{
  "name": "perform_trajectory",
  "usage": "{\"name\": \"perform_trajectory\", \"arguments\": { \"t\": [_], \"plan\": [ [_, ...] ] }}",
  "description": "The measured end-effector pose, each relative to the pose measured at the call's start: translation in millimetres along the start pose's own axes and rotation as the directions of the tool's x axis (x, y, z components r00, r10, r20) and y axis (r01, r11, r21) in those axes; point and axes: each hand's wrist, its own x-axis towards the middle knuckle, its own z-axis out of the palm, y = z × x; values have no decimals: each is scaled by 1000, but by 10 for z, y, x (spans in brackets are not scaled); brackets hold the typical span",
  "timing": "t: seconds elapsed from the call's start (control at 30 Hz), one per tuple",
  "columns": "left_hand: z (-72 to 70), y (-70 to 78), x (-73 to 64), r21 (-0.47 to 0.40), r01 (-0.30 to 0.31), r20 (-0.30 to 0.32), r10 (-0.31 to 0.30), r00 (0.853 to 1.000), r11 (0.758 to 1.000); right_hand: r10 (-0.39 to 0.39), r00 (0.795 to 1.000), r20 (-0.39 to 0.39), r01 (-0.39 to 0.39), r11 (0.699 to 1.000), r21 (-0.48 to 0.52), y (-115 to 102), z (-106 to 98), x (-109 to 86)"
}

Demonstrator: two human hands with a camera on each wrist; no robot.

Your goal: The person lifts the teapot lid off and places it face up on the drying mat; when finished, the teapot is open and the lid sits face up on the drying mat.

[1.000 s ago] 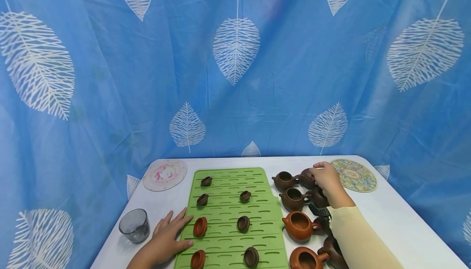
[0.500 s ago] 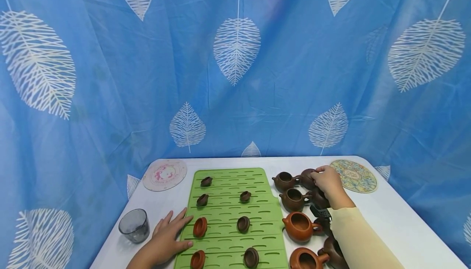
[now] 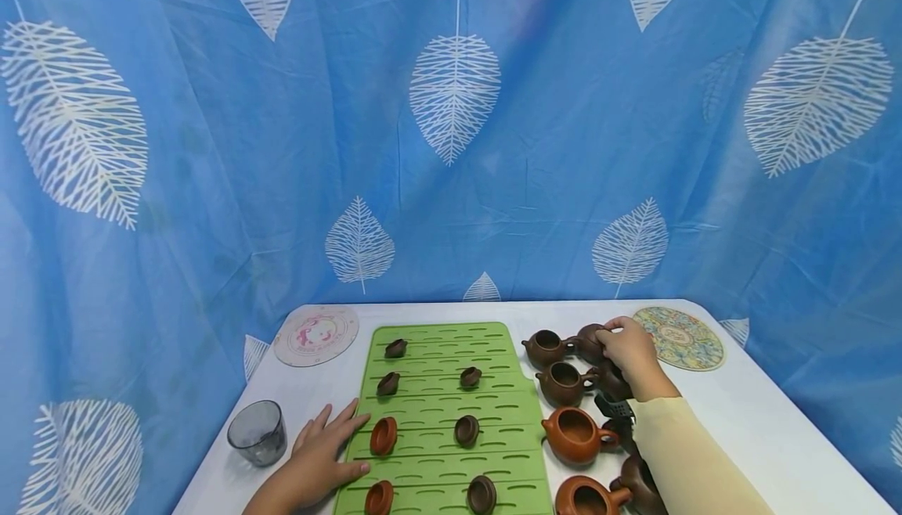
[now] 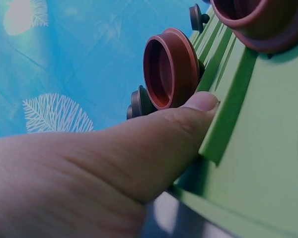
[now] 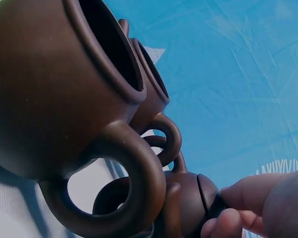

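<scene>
My left hand (image 3: 313, 456) rests with spread fingers on the left edge of a green slatted mat (image 3: 430, 413); in the left wrist view its thumb (image 4: 159, 131) lies beside an orange-brown teapot lid (image 4: 184, 67). At the back right, my right hand (image 3: 630, 352) reaches over a dark brown teapot (image 3: 589, 341). Its thumb and fingers pinch the lid (image 5: 216, 202) at the knob in the right wrist view, and the lid sits on the pot with a thin seam showing. Several lidless teapots stand alongside, including a dark one (image 3: 546, 347) and an orange-brown one (image 3: 572, 433).
More small lids stand on edge in two columns on the mat, such as a dark lid (image 3: 466, 430). A grey glass (image 3: 257, 430) is left of the left hand. Round patterned mats lie at the back left (image 3: 315, 335) and back right (image 3: 678, 337). A blue curtain (image 3: 521, 225) hangs behind.
My right hand has shifted slightly down and right at the back teapot, its fingers closing around the lid's knob. The left hand has stayed where it was.
</scene>
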Motion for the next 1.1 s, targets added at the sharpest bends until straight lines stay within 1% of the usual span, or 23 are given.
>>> {"name": "perform_trajectory", "arguments": {
  "t": [0.2, 0.43, 0.6, 0.7, 0.93, 1.0, 1.1],
  "plan": [
    [-1, -12, -6, -4, 12, -3, -12, 1000, 1000, -10, 1000, -13, 9, 999, -38, -7, 17, 14],
    [-3, -36, 4, -22, 7, 6, -7, 1000, 1000, -23, 1000, -18, 22, 999, -45, -4, 29, -6],
    [2, -36, 3, -9, 12, 6, -11, 1000, 1000, -42, 999, -22, 41, 998, -45, -7, 28, -14],
    [-2, -30, 3, -4, 18, 9, -18, 1000, 1000, -42, 999, -16, 41, 998, -36, -7, 27, -20],
    [-32, -12, -1, -11, 4, 10, -4, 1000, 1000, -39, 999, -12, 39, 999, -16, -23, 28, -4],
    [-24, -17, 8, -8, 6, 8, -6, 1000, 1000, -32, 999, -23, 33, 999, 11, -20, 30, 2],
    [-2, -32, 17, 7, 12, 10, -12, 1000, 1000, -28, 999, -40, 31, 996, 84, -19, 34, 11]
  ]
}}
